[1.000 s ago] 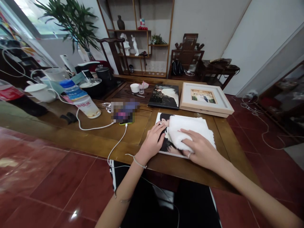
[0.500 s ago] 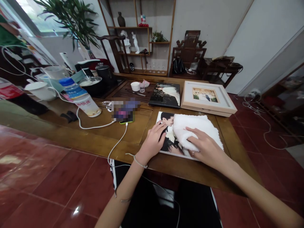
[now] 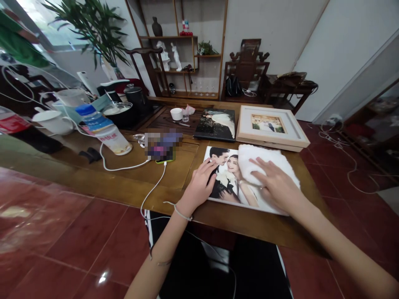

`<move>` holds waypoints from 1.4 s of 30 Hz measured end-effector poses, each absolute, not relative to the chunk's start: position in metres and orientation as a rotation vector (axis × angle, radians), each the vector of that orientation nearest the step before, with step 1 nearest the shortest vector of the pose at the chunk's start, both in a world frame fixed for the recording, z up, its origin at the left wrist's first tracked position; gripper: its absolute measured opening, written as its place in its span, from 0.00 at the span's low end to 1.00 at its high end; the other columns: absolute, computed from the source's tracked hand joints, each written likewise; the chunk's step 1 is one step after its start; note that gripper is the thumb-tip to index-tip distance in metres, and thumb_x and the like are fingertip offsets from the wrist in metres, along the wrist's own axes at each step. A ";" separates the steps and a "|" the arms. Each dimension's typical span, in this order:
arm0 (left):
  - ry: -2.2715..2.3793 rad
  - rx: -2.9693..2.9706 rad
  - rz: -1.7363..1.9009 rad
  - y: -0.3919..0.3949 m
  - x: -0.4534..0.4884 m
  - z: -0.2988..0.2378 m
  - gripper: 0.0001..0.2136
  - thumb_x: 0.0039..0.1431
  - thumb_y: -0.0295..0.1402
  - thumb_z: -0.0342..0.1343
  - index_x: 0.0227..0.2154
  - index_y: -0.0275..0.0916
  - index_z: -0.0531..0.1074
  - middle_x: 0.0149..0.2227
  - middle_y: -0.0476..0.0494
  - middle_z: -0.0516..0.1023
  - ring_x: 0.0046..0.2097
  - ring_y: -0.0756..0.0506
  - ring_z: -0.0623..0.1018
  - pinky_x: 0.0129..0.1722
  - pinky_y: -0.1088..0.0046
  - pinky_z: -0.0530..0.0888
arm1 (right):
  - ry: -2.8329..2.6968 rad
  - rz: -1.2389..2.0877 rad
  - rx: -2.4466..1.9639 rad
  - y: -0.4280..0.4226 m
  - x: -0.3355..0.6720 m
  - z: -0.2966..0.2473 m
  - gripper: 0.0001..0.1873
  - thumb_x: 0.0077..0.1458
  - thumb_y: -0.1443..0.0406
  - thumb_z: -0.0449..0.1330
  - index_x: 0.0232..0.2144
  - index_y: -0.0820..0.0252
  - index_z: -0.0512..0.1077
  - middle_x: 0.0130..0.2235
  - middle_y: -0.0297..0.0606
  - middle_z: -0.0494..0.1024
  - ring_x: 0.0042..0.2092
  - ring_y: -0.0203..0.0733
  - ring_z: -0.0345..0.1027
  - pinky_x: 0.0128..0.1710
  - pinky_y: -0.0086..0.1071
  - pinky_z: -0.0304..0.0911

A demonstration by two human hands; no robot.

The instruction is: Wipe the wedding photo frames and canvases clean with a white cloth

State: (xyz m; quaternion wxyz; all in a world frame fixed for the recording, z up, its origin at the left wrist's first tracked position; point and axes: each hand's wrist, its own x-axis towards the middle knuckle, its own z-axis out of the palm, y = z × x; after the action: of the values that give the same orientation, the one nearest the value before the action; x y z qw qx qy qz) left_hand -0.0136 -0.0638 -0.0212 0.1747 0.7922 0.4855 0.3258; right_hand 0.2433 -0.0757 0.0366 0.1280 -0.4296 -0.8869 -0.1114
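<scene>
A large photo print [image 3: 229, 182] of a couple lies flat near the front edge of the wooden table [image 3: 131, 182]. My left hand [image 3: 199, 187] rests on the print's left edge with fingers stretched out, pressing it down. My right hand [image 3: 277, 185] lies flat on a white cloth [image 3: 264, 160] over the right part of the print, fingers spread on the cloth.
Behind the print lie a dark photo album [image 3: 215, 123] and a white-framed picture [image 3: 270, 131]. A phone [image 3: 162, 146] with a white cable [image 3: 152, 189], a bottle [image 3: 104, 128], cups and a pot stand to the left. Chairs and shelves stand at the back.
My right hand has slid the white cloth to the right across the print, uncovering both faces in the photo. My left hand has stayed on the left edge.
</scene>
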 end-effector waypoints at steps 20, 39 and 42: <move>1.339 2.286 0.936 -0.061 -0.016 -0.026 0.18 0.63 0.27 0.44 0.55 0.40 0.62 0.60 0.40 0.64 0.64 0.42 0.58 0.60 0.54 0.60 | -2.794 0.228 -1.088 -0.123 0.198 0.039 0.29 0.37 0.80 0.50 0.42 0.57 0.73 0.62 0.40 0.59 0.65 0.51 0.41 0.62 0.54 0.45; 1.330 2.278 0.945 -0.063 -0.015 -0.025 0.18 0.63 0.27 0.44 0.55 0.41 0.62 0.60 0.41 0.63 0.64 0.42 0.57 0.60 0.55 0.59 | -2.848 -0.051 -1.048 -0.136 0.181 0.029 0.24 0.40 0.78 0.54 0.42 0.62 0.70 0.63 0.56 0.54 0.65 0.64 0.35 0.60 0.61 0.41; 1.336 2.270 0.937 -0.063 -0.016 -0.024 0.18 0.63 0.27 0.43 0.54 0.41 0.63 0.60 0.41 0.64 0.64 0.42 0.57 0.60 0.54 0.59 | -2.871 -0.039 -1.037 -0.140 0.181 0.031 0.25 0.40 0.78 0.55 0.43 0.63 0.69 0.64 0.57 0.52 0.65 0.65 0.34 0.60 0.61 0.41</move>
State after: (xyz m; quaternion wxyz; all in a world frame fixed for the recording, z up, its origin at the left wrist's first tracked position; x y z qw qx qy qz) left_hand -0.0157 -0.0626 -0.0244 0.1722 0.7998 0.4709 0.3300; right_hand 0.1812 -0.1401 0.0313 0.0445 -0.3393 -0.9395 -0.0126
